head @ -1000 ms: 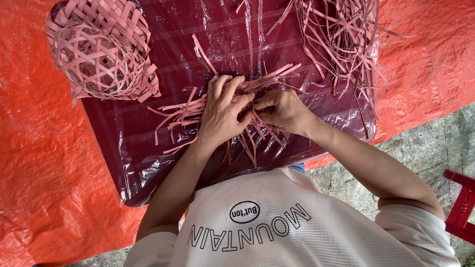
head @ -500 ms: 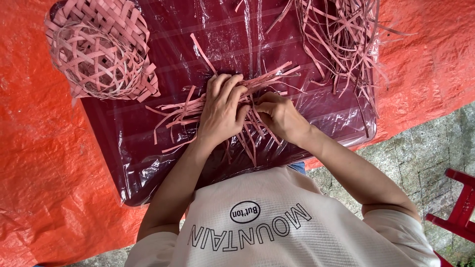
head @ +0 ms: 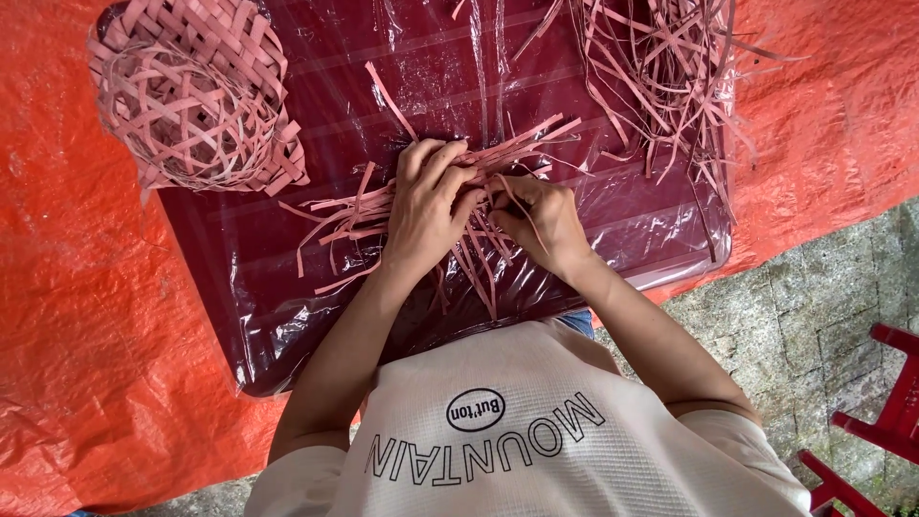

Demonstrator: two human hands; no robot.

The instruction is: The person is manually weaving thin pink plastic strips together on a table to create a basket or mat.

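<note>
Our left hand [head: 428,206] presses flat, fingers together, hiding the crossed pink strips [head: 459,225] on the table [head: 239,316]; our right hand [head: 536,215] pinches one strip. Beyond lie one woven basket [head: 191,91] and a loose strip pile [head: 661,77], uncountable and cut off.

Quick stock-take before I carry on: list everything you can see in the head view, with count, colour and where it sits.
woven basket: one, pink, top left corner of the tabletop, lying on its side
strips under the hands: a crossed bunch, pink, centre of the tabletop
loose strip pile: one tangled heap, pink, top right of the tabletop
tabletop: one, dark red, wrapped in clear plastic film
tarpaulin: one, orange, spread beneath and around the tabletop
stone paving: grey, lower right
chair: one, red, partly seen at right edge
left hand: pressing flat on the crossed strips
right hand: pinching strips beside the left hand
</note>
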